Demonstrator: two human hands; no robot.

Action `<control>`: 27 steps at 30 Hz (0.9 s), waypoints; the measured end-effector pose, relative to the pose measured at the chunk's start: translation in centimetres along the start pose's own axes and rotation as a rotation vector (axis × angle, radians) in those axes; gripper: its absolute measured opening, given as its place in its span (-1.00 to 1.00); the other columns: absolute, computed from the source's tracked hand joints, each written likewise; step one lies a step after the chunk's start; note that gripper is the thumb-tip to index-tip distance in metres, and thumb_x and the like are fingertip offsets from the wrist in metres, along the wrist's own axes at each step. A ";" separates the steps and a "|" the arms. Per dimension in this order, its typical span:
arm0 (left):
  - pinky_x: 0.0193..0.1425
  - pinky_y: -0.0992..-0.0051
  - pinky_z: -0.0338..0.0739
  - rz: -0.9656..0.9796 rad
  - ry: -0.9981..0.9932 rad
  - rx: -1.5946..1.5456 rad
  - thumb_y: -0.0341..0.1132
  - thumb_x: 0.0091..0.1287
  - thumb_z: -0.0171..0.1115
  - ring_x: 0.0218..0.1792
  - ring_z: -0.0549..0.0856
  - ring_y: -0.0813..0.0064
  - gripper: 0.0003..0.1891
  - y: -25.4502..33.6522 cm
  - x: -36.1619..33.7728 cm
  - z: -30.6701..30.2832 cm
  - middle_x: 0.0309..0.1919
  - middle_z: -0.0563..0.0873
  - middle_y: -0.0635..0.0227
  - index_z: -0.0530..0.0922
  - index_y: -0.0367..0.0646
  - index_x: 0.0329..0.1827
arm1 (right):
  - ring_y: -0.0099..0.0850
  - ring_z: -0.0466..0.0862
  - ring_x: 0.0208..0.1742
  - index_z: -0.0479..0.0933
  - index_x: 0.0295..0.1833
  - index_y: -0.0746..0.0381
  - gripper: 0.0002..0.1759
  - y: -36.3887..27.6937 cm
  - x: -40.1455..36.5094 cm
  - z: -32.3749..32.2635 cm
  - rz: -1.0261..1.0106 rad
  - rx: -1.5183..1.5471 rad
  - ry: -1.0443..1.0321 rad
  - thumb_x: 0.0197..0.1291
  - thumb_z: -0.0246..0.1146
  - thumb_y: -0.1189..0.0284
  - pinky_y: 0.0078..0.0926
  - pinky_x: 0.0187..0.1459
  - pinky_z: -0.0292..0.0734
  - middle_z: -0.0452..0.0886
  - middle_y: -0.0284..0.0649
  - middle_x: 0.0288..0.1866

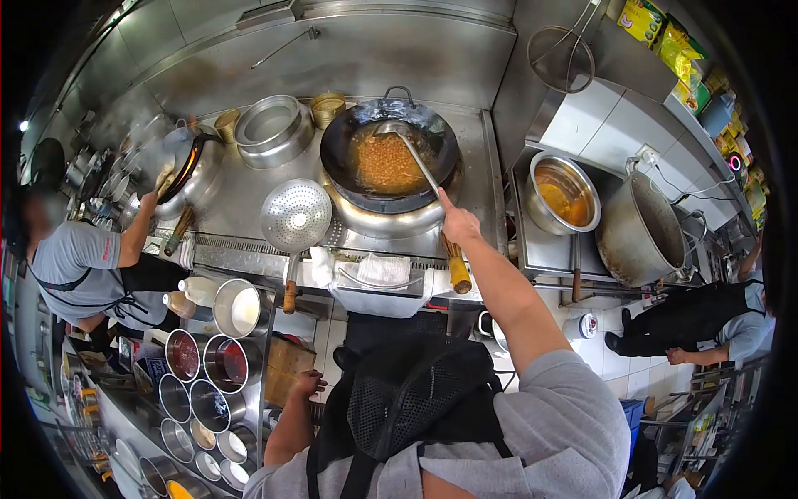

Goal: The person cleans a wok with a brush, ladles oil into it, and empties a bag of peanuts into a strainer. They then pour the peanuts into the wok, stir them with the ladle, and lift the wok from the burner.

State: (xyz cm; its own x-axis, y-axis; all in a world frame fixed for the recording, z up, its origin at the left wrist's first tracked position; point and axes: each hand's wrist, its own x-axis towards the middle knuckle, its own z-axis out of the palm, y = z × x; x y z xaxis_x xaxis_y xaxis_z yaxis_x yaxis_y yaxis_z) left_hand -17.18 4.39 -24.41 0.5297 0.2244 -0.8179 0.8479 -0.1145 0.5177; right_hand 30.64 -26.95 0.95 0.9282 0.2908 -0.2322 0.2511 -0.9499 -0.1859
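Note:
My right hand [460,221] is closed around the handle of a long metal ladle [421,165]. The ladle's bowl lies in a dark wok [446,137], at the upper edge of small brown pieces [387,163] in bubbling oil. Low at my left side, my left hand [308,383] hangs with its fingers partly curled and holds nothing that I can see. A perforated skimmer [296,214] rests left of the wok, its wooden handle over the counter's front edge. Below my right hand a bamboo brush [458,273] with a yellow handle stands at that edge.
Metal pots of sauces and ingredients [225,363] crowd the lower left. At the left a co-worker [79,266] handles a steaming wok; another person [731,320] is at the far right. A bowl of orange liquid [563,193] and a tall pot [640,233] stand right of the stove.

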 end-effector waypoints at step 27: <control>-0.46 0.36 0.56 0.031 0.016 0.115 -0.34 0.36 0.00 -0.33 0.78 0.35 -0.62 3.8 -1.3 -1.3 -0.13 0.78 0.12 0.52 -0.23 0.20 | 0.11 0.63 0.08 -0.16 0.62 -0.24 -0.01 1.7 -7.3 0.1 -0.082 0.139 -0.107 0.15 0.08 0.59 0.00 0.14 0.49 0.65 0.14 0.03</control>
State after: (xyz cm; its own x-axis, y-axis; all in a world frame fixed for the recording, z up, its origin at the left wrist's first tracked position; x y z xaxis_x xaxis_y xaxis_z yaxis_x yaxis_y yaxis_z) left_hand -14.70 4.96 -21.10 0.5560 0.2339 -0.7976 0.8286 -0.2319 0.5096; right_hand 24.24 -30.69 2.26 0.8699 0.3842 -0.3092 0.2774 -0.8996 -0.3372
